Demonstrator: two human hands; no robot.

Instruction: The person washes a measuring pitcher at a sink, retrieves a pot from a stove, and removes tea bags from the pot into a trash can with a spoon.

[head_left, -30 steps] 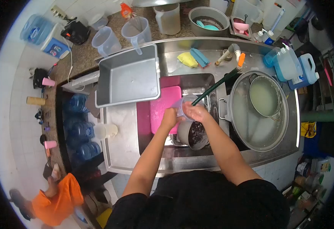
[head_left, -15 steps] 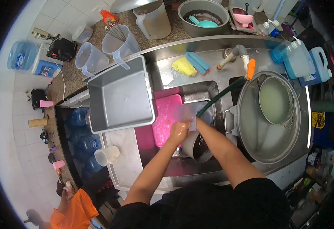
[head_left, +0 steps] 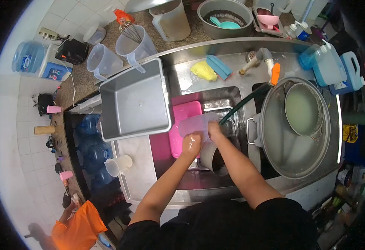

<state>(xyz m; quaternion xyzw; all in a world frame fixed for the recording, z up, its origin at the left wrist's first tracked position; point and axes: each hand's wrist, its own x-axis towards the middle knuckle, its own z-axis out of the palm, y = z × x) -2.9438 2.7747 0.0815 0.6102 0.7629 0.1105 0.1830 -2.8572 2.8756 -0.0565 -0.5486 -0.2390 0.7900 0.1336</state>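
Note:
A translucent plastic container (head_left: 193,125) is held over the sink basin (head_left: 178,174), tipped onto its side. My left hand (head_left: 192,143) is closed on its near edge, the fingers wet. At its right end my right hand (head_left: 214,130) grips it, fingers partly hidden. The green hose (head_left: 241,107) comes down from the tap and ends close to my right hand; whether they touch I cannot tell. Beneath lie a bright pink plastic tray (head_left: 182,146) and a grey metal pot (head_left: 208,156) with dark residue inside.
A large grey tub (head_left: 128,100) sits left of the basin, with a small jug (head_left: 119,165) below it. On the right stands a big metal pot (head_left: 274,152) holding a smaller pot (head_left: 301,108) of cloudy liquid. A person in an orange shirt (head_left: 80,225) is at lower left.
The container has swung left and tilted over more. My right hand has come into sight at its right end, while my left hand stays near the same spot.

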